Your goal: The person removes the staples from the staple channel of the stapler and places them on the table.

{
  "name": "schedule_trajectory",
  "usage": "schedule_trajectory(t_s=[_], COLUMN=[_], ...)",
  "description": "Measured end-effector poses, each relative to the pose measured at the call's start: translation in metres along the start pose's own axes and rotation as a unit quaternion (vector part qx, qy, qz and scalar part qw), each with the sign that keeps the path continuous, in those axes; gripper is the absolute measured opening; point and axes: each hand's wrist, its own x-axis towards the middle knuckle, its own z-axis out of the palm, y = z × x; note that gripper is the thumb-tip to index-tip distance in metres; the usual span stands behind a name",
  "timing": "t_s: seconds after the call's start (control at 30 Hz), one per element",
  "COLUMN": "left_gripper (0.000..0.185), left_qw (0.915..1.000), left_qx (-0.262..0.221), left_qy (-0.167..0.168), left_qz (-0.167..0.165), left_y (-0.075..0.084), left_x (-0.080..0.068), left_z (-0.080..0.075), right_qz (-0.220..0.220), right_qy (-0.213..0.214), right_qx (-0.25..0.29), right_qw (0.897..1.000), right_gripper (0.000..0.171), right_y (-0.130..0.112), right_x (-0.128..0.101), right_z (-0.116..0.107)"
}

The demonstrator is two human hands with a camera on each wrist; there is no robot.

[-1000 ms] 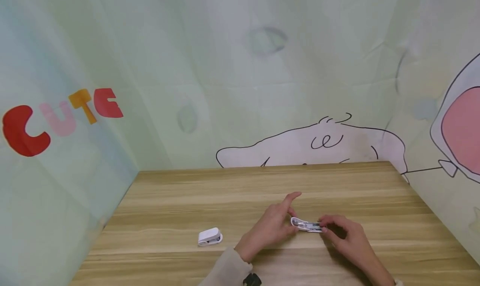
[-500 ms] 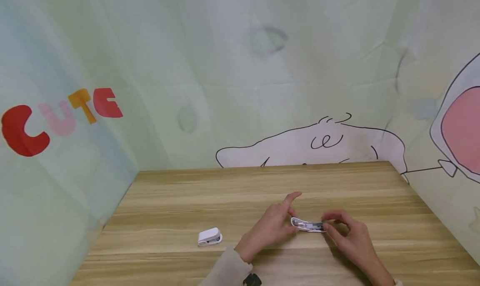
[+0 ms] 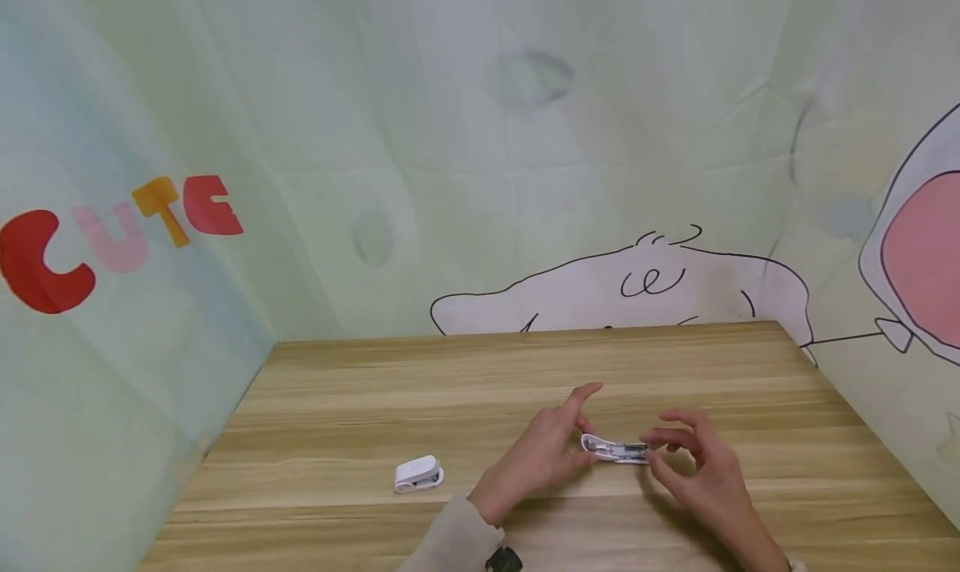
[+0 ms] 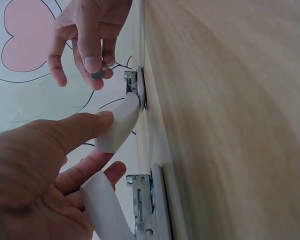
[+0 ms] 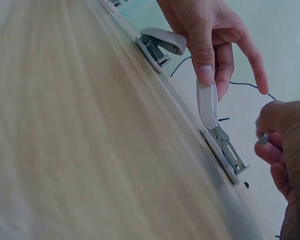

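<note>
Small, light, rigid stapler [image 3: 613, 449] on tabletop [image 3: 675, 363], lid held up by left hand [image 3: 543, 454]; right hand [image 3: 693, 464] pinching staples [image 4: 98, 75]; best gripped by plastic lid.

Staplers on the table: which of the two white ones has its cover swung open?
The stapler between the hands: the left hand holds its cover up, baring the metal channel. The stapler farther left lies untouched, nearly closed.

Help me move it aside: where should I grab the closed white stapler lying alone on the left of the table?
Take the closed white stapler across its two long sides, coming from above. It lies flat on the table, shut and narrow, with free space all round.
</note>
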Motion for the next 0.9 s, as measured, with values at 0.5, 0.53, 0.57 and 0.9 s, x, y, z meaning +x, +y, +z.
schedule_trajectory(t_s=[0.5,0.53,0.57,0.9], left_gripper=[0.096,0.096,0.096,0.095], left_qw=[1.0,0.9999,0.9999,0.9997], left_qx=[-0.007,-0.007,-0.007,0.001], left_qy=[0.0,0.001,0.001,0.006], left_qz=[0.007,0.008,0.01,0.026], left_y=[0.0003,0.0,-0.0003,-0.0013], left_x=[-0.0009,-0.0008,-0.0008,0.001], left_z=[-0.0002,0.0,0.0,-0.0014], right_qz=[-0.067,-0.068,-0.071,-0.076], right_qy=[-0.109,-0.113,-0.117,-0.115], right_qx=[-0.096,-0.103,-0.107,-0.114], right_qw=[0.987,0.986,0.985,0.984], right_gripper=[0.078,0.078,0.078,0.085], right_y=[-0.0028,-0.0027,-0.0028,-0.006], right_x=[-0.0036,-0.0036,-0.0036,-0.0038], right_z=[0.0086,0.0085,0.0086,0.0105])
